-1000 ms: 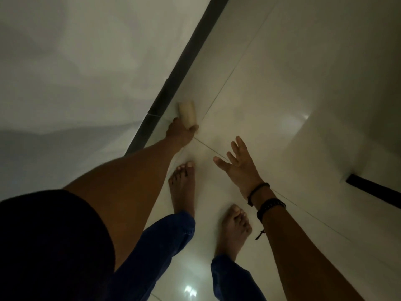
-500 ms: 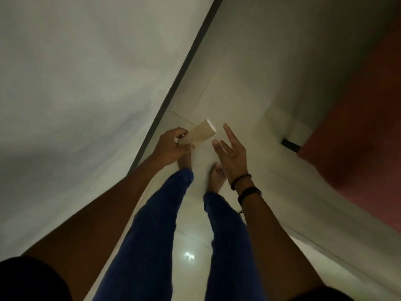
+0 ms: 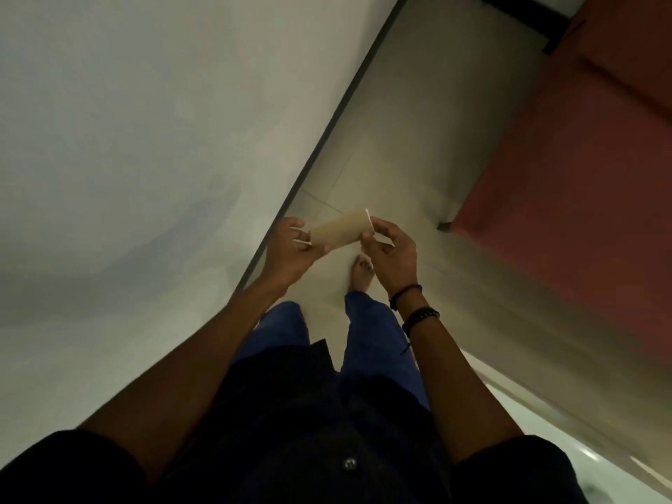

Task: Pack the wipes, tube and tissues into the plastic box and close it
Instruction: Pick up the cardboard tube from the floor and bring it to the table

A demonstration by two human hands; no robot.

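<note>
A pale beige tube [image 3: 342,231] is held level in front of me, above the tiled floor. My left hand [image 3: 291,254] grips its cap end, fingers wrapped round it. My right hand [image 3: 391,254] pinches the flat crimped end from the other side. Two dark bands sit on my right wrist. No plastic box, wipes or tissues show in the head view.
A white wall [image 3: 145,158] with a dark skirting strip [image 3: 327,132] runs along the left. A red piece of furniture [image 3: 582,176] stands at the right on a dark leg [image 3: 444,226]. Pale floor tiles [image 3: 418,140] lie between them. My bare foot [image 3: 362,272] and blue trousers are below.
I picked the tube off the floor by the skirting with my left hand and stood up. My right hand, open before, has now closed on the tube's other end.
</note>
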